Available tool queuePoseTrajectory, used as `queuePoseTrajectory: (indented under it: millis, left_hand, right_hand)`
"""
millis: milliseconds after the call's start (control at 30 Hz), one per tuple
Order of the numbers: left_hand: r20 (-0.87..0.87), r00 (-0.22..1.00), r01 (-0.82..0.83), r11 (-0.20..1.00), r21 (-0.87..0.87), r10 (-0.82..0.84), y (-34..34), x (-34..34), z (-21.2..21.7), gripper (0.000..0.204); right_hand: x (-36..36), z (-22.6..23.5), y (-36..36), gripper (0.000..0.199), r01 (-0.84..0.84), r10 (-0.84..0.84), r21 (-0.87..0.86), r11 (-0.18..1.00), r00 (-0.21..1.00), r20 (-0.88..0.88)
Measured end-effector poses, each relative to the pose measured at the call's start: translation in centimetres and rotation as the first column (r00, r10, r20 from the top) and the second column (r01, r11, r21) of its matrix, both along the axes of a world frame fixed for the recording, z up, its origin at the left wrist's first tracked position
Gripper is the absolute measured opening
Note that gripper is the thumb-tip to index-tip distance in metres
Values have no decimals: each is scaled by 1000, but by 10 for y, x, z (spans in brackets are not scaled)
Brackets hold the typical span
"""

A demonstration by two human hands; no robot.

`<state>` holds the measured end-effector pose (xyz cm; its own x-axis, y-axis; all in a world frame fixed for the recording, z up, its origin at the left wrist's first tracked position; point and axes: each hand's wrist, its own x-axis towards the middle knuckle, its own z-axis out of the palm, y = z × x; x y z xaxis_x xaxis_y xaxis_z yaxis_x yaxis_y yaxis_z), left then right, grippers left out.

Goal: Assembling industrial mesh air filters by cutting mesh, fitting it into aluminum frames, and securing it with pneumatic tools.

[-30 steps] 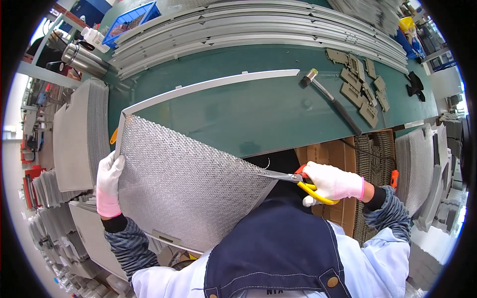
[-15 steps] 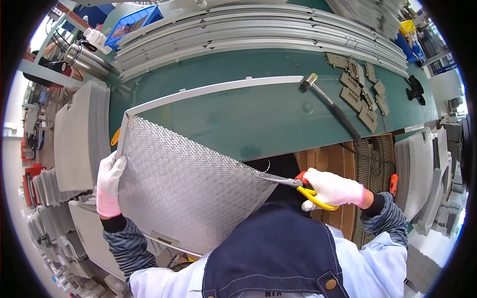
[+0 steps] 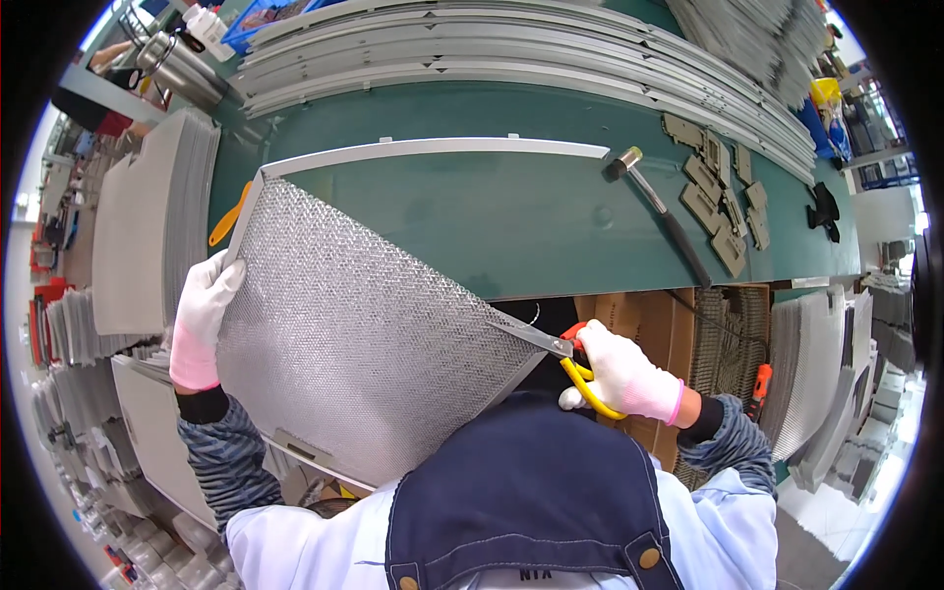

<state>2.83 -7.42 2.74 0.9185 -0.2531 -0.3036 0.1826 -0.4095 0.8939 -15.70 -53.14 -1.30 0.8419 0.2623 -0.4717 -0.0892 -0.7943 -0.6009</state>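
Note:
A silvery metal mesh sheet (image 3: 354, 324) slants across a thin white metal frame (image 3: 442, 147), its cut-looking upper edge running down to the right. My left hand (image 3: 202, 310), in a white glove with a pink cuff, is closed on the left side of the framed mesh. My right hand (image 3: 629, 374), gloved alike, grips scissors (image 3: 536, 336) with yellow and red handles. Their blades lie at the mesh's right corner, over its edge; whether they bite into it I cannot tell. A small slotted tab (image 3: 305, 448) sits on the panel's near edge.
On the green table (image 3: 413, 226) lie a hammer (image 3: 669, 221), several grey-beige plastic pieces (image 3: 708, 187) and an orange-handled tool (image 3: 228, 218). Long metal strips (image 3: 531, 64) line the back. Stacked panels (image 3: 147, 226) stand at left. A cardboard box (image 3: 639, 329) is beyond my right hand.
The scissors have moved left, with more of their blades over the mesh. In the picture the panel and both hands sit a little further left and higher; my left hand keeps its hold.

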Motion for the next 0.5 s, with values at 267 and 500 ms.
queuePoseTrajectory:
  millis: [267, 500]
  left_hand:
    - [7, 1000, 19, 999, 43, -19, 4, 0, -6, 32]
    - [2, 1000, 9, 999, 50, -9, -5, 3, 4, 33]
  right_hand:
    - [-5, -4, 3, 71, -9, 13, -32, 999, 995, 102]
    - [-3, -10, 7, 57, 40, -37, -21, 999, 990, 133]
